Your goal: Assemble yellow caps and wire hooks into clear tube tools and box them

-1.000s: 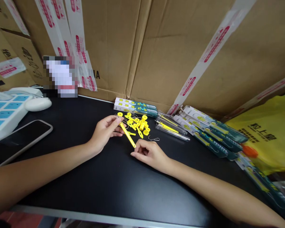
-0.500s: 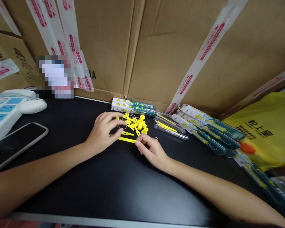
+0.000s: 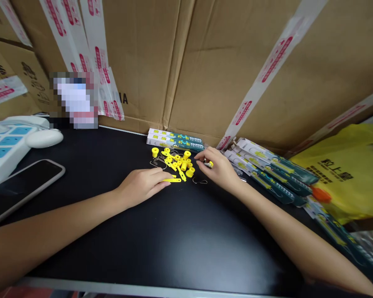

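Note:
My left hand [image 3: 144,184] rests low at the front of a small pile of yellow parts, its fingers closed on a flat yellow plastic strip [image 3: 175,180]. Only the strip's right end, which has a small hole, shows past my fingertips. Over some clear plastic tubes [image 3: 240,173] is my right hand [image 3: 219,170], thumb and forefinger apart. A bit of yellow and something shiny show in that gap. Between the hands lie several yellow caps [image 3: 190,171], small yellow slotted pieces [image 3: 181,174] and thin metal springs [image 3: 156,161]. A bent wire hook [image 3: 200,181] lies apart at the right.
Two printed boxes [image 3: 175,142] lie behind the pile, and more boxes [image 3: 267,174] are stacked at the right beside a yellow bag [image 3: 335,169]. At the left are a phone [image 3: 25,184], a power strip [image 3: 10,142] and a white rounded object [image 3: 44,138]. Cardboard [image 3: 143,62] walls the back.
My right hand has let go of the yellow strip and moved right and back to the clear tubes. My left hand has come down and closed on the strip.

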A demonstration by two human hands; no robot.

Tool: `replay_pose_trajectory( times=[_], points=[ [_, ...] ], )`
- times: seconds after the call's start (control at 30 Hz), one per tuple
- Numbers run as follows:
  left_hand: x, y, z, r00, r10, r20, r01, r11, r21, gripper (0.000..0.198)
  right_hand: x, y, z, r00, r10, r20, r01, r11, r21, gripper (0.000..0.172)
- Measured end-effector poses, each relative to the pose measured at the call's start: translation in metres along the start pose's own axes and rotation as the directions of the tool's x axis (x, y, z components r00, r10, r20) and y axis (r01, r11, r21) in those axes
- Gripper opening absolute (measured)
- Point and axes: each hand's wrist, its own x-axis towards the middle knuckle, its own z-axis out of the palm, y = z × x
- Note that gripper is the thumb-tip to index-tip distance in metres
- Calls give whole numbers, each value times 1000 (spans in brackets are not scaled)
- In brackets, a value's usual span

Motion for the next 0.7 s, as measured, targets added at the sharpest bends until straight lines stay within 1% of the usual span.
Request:
replay_pose_trajectory(
  times=[0.1,0.2,0.33,0.4,0.53,0.63,0.7],
  points=[
    [1,1,1,1000,9,11,-9,1000,5,26,5,4,-5,993,-58,101,61,998,-31,8],
    [2,2,3,999,30,16,-31,999,12,25,14,-6,-5,974,-78,212,95,993,-68,11],
    [2,2,3,999,39,5,-39,999,24,23,37,-16,5,950,-80,300,132,979,-158,12],
    [2,2,3,999,38,-3,-38,999,26,22,52,-18,12,936,-114,333,184,964,-190,13],
    [2,2,2,1000,27,8,-27,999,18,22,76,-20,25,868,-191,458,312,928,-204,17],
    [1,1,3,1000,11,25,-11,1000,3,23,88,-23,29,811,-215,545,354,921,-164,21],
    [1,1,4,1000,1,26,-1,1000,-1,23,94,-25,29,782,-216,585,369,916,-155,22]
  ],
)
